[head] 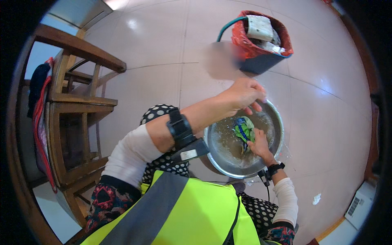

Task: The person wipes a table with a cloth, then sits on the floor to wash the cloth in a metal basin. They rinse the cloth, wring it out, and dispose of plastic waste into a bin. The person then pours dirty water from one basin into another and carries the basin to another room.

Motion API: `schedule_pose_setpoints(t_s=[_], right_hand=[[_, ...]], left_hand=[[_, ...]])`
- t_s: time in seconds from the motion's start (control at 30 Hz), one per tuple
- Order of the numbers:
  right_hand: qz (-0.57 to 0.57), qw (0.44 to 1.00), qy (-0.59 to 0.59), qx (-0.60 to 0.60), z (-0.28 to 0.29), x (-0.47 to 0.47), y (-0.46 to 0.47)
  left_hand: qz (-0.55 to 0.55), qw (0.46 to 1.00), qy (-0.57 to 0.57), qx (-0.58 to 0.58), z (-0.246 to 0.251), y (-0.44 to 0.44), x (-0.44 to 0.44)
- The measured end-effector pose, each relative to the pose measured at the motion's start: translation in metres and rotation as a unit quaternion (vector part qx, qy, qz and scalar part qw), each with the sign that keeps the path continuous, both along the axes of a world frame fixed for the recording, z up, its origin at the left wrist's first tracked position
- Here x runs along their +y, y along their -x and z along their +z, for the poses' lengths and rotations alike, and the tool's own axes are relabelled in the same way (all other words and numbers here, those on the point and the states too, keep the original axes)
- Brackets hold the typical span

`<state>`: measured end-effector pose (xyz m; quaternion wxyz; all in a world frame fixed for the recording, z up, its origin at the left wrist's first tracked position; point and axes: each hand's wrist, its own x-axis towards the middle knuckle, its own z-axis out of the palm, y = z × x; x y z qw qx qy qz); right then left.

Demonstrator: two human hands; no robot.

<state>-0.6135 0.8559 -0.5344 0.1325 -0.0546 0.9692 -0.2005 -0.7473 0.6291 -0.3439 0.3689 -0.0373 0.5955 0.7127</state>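
A round metal basin (218,159) with sudsy, murky water stands on the floor in front of me. My right hand (260,143) is low in the basin, its fingers closed on the edge of a wet green and blue cloth (244,130). Above the basin's far left rim is my left hand (246,95), raised, with its fingers loosely bent and apart; I see nothing held in it. The underside of the cloth is hidden by the water.
Past the basin stands a dark bin (260,62) with a red liner, filled with waste. A wooden chair frame (82,104) is at the left. A white scrap (317,199) lies on the tiled floor, and a white box (361,204) is at the lower right.
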Motion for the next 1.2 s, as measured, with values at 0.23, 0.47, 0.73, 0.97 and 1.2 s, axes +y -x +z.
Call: schedule_pose_setpoints(t_s=[0.23,0.47,0.73,0.97,1.2], right_hand=[[0.060,0.975,0.092,-0.192,-0.001,-0.013,-0.006],[0.105,0.980,0.111,-0.125,-0.018,-0.004,-0.012],[0.084,0.990,0.022,-0.114,-0.014,0.009,-0.029],[0.078,0.995,0.041,-0.051,-0.005,0.015,-0.024],[0.093,0.994,0.039,-0.048,0.009,-0.001,-0.027]], left_hand=[[-0.002,0.999,0.033,0.014,-0.012,0.000,-0.002],[0.022,0.985,0.125,0.119,0.023,0.019,-0.060],[0.141,0.925,0.290,0.201,0.119,0.044,-0.200],[0.295,0.890,0.287,0.196,0.120,0.038,-0.296],[0.395,0.832,0.311,0.235,0.137,0.036,-0.376]])
